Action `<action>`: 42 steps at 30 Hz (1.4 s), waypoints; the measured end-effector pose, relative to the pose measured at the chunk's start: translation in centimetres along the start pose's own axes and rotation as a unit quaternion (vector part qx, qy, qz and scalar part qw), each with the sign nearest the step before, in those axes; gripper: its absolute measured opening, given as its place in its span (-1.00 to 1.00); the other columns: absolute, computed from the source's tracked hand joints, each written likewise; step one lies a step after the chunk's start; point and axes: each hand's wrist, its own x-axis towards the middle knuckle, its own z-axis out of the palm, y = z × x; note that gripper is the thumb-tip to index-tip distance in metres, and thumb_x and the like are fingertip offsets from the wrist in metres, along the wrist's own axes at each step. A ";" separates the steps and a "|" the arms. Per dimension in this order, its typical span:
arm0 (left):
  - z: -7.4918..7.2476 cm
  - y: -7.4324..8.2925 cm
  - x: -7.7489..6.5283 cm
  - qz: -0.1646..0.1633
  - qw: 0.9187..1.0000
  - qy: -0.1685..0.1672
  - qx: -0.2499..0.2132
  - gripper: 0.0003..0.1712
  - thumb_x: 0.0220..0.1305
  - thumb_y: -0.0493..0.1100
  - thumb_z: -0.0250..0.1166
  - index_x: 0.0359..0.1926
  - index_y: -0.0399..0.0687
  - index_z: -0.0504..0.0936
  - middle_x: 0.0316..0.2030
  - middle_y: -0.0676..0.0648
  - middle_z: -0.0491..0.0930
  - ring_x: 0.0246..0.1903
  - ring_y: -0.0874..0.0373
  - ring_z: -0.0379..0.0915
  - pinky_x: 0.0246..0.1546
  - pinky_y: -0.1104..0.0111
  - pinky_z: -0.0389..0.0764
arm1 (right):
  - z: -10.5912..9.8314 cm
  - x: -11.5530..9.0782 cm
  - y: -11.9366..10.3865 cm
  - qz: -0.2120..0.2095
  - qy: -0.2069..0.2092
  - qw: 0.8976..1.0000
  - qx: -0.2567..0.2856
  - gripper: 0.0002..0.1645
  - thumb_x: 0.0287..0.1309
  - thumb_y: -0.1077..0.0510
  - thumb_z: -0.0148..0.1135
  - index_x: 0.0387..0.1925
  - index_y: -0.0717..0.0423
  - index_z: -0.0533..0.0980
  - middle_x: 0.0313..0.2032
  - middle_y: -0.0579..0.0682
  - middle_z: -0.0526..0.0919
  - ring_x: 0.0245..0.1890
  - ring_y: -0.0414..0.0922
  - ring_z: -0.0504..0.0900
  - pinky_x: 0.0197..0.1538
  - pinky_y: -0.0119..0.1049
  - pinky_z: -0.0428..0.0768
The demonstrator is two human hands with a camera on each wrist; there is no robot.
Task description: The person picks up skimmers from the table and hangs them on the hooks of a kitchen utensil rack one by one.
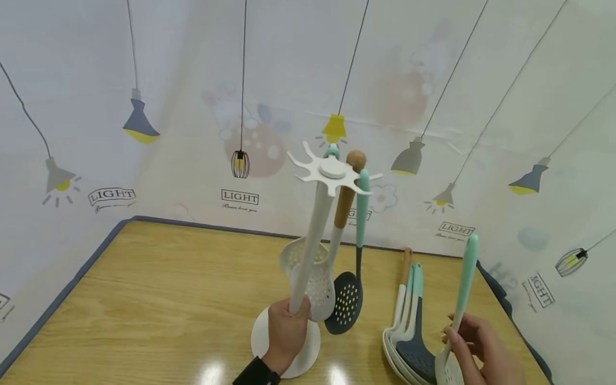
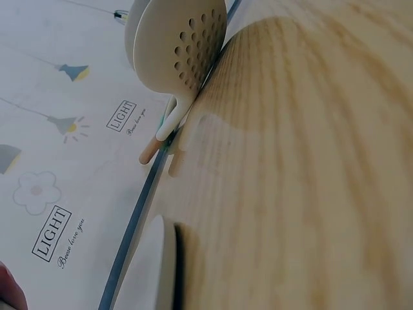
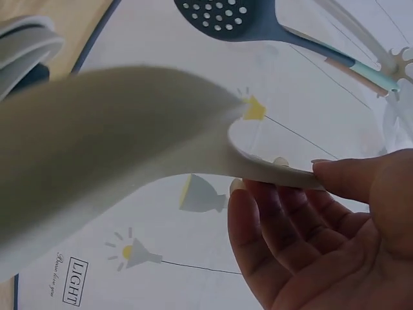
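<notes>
My left hand (image 1: 286,330) grips the white post of a utensil stand (image 1: 313,235), above its round base (image 1: 260,342). From its hooked top hang two white perforated utensils, one a skimmer (image 1: 321,291) partly covering the other (image 1: 291,254), and a dark skimmer (image 1: 345,305) with a mint handle. At the right, my right hand (image 1: 486,347) pinches the white neck of a mint-handled utensil (image 1: 466,278). Its pale head (image 3: 129,142) fills much of the right wrist view; in the head view the holed head is partly cut off by the bottom edge.
Several utensils lie stacked on the wooden table (image 1: 168,289) left of my right hand, with a dark slotted turner (image 1: 417,355) on top and white heads (image 1: 391,353) beneath. A printed cloth wall (image 1: 192,107) rises behind the table's dark-trimmed edge.
</notes>
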 end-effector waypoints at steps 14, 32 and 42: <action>0.0 0.0 0.0 -0.007 1.000 0.002 0.009 -0.42 0.19 -0.38 0.26 -0.87 -0.14 0.20 -0.83 0.17 0.16 -0.84 0.55 -0.03 -0.75 0.62 -0.06 | 0.9 -1.7 -3.1 -0.046 0.034 0.997 0.055 -0.68 0.20 0.50 0.25 0.00 0.33 0.52 -0.32 0.06 0.70 -0.33 -0.53 0.56 -0.27 -0.74 0.49; 0.1 -0.4 0.0 0.003 1.000 0.004 -0.002 -0.41 0.20 -0.37 0.28 -0.86 -0.23 0.19 -0.82 0.17 0.12 -0.83 0.55 -0.06 -0.74 0.62 -0.06 | 2.4 0.2 -9.2 -0.129 0.016 0.945 0.298 -0.63 0.31 0.56 0.02 0.09 0.34 0.49 -0.26 -0.09 0.65 -0.25 -0.27 0.68 -0.10 -0.51 0.63; 0.1 -0.3 -0.1 -0.001 1.000 0.004 -0.010 -0.39 0.20 -0.36 0.30 -0.87 -0.30 0.18 -0.82 0.18 0.10 -0.82 0.55 -0.08 -0.74 0.63 -0.07 | 2.6 1.3 -10.6 -0.129 0.059 0.958 0.248 -0.65 0.34 0.51 0.06 0.09 0.27 0.54 -0.29 -0.10 0.66 -0.30 -0.30 0.64 -0.12 -0.58 0.60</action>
